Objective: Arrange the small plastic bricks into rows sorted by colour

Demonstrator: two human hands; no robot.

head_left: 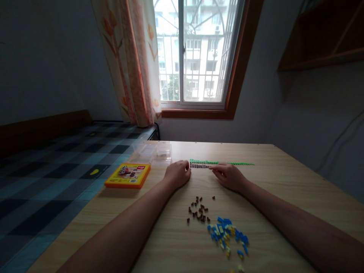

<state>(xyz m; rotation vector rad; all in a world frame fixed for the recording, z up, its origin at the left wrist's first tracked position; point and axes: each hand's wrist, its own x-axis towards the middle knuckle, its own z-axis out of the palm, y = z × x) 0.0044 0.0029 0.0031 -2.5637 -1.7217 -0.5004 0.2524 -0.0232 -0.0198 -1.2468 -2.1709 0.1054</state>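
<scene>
Toward the far part of the table, a row of small brown toy bricks (pixel 199 166) runs just in front of a longer row of green bricks (pixel 204 162). My left hand (pixel 178 174) rests with curled fingers by the left end of the brown row; whatever is under its fingertips is hidden. At the right end of that row, my right hand (pixel 229 175) has its fingertips pinched together on a brown brick, mostly covered by the fingers. Closer to me lie loose brown bricks (pixel 201 208) and a pile of blue, yellow and cream bricks (pixel 227 232).
A yellow-orange box (pixel 129 175) with a printed cover lies left of my left hand. Behind it are clear plastic trays (pixel 153 151). The wooden table (pixel 284 178) borders a checked bed (pixel 54 178) on the left and stands before a window (pixel 201 53).
</scene>
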